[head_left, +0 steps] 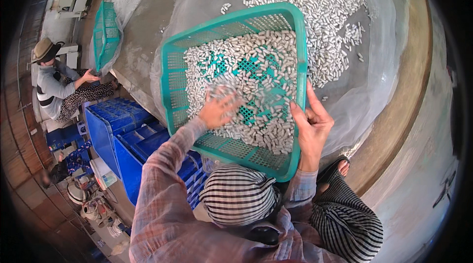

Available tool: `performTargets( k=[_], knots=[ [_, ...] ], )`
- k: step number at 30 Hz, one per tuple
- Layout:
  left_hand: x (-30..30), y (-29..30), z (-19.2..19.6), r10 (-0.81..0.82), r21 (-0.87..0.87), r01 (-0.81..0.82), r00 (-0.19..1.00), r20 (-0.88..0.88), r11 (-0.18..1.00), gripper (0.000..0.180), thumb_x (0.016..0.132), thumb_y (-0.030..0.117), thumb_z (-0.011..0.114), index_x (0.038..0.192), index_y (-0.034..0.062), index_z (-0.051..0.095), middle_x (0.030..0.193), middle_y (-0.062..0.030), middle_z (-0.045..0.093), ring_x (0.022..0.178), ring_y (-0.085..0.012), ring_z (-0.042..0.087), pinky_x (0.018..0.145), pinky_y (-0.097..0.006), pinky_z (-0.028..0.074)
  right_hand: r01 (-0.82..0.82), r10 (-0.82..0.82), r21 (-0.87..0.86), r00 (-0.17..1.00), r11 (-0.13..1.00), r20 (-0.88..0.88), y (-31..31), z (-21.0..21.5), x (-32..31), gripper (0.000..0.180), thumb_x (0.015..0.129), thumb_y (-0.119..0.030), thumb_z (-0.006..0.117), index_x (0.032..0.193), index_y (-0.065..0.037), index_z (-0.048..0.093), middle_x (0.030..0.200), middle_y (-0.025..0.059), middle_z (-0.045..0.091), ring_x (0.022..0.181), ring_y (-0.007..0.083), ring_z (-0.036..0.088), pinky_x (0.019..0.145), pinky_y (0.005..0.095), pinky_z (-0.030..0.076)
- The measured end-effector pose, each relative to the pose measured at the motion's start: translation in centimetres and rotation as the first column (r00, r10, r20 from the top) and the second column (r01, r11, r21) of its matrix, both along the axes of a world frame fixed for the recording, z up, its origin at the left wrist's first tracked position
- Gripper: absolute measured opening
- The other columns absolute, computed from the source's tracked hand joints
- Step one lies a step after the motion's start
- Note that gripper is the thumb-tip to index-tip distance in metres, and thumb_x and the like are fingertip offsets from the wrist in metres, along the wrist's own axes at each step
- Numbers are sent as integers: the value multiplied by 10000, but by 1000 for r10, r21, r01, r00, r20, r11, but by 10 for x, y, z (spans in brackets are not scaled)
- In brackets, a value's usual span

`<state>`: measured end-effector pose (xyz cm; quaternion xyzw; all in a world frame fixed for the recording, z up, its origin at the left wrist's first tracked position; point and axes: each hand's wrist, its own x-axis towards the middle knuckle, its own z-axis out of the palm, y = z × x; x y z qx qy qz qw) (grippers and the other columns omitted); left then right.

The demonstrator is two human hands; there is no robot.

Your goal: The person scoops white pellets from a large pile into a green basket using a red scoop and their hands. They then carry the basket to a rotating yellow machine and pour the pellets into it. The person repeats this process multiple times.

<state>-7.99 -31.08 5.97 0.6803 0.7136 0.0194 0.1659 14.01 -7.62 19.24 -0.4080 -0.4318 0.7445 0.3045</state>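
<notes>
A teal plastic basket [172, 73] is tipped toward me, holding a layer of small white oblong cocoons [256, 56]. My left hand [217, 110] reaches inside the basket among the cocoons, fingers spread and blurred by motion. My right hand [313, 125] grips the basket's right rim. Beyond the basket, many more white cocoons [325, 12] lie spread on a pale mesh sheet [364, 90].
Blue plastic crates [123, 135] stand at my left. Another person in a hat [47, 51] sits at far left beside another teal basket [106, 34]. My striped trouser leg [345, 218] and sandalled foot [340, 167] are at lower right. Clutter lies on the floor at lower left.
</notes>
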Motion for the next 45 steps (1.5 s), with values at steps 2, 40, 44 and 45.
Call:
performTargets(
  k=[2,40,44,45],
  knots=[
    [-16,24,-30,405,204,-411,911,75,888,559,915,398,463,1439,226,370,1546,-106,209,1392,-442,150,1109,-598,50,38,-38,-17,999,999,-14,0,-4,-6,531,807,109,632,1314,42,489,872,-31,638,637,-28,450,572,113,336],
    [-89,-81,32,818,300,-761,525,-236,575,693,874,356,593,1469,223,265,1542,-170,147,1396,-393,202,1103,-526,225,38,-47,119,996,992,72,-18,-17,-9,493,809,48,678,1277,60,523,666,-69,575,548,-30,351,525,141,243],
    [-82,-28,9,807,302,-750,567,-163,588,656,934,411,477,1488,167,225,1558,-159,114,1435,-365,58,1108,-599,34,41,-42,99,999,994,12,-15,-13,-12,496,814,54,672,1285,56,517,662,-78,564,539,-33,339,514,143,224],
    [-79,-4,-1,729,303,-682,681,-70,666,655,947,419,454,1493,152,210,1560,-154,109,1441,-351,43,1102,-609,14,45,-45,90,999,995,-5,-15,-10,-13,497,814,54,673,1286,55,517,656,-85,554,535,-33,331,509,146,215]
  ],
)
